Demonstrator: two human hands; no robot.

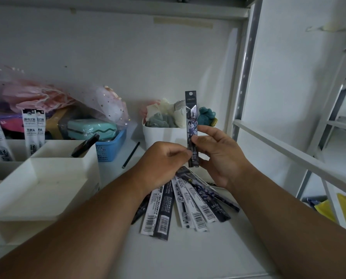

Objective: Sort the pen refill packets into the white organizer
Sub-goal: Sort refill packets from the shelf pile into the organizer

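Observation:
A dark pen refill packet (191,115) stands upright in the air at centre. My right hand (218,156) pinches its lower part with thumb and fingers. My left hand (164,160) pinches the same packet near its bottom end. Under both hands, several refill packets (180,206), dark and white, lie fanned out on the shelf. The white organizer (47,178) stands at the left, its near compartments bare. White refill packets (32,127) stand upright in its far compartments, and a black item leans in another.
A blue basket (111,146) with a teal case sits behind the organizer. A white tub (162,133) of cloth items stands behind the hands. A black pencil (130,155) lies between them. Pink bags fill the back left. A metal rack post (246,63) and rail stand at the right.

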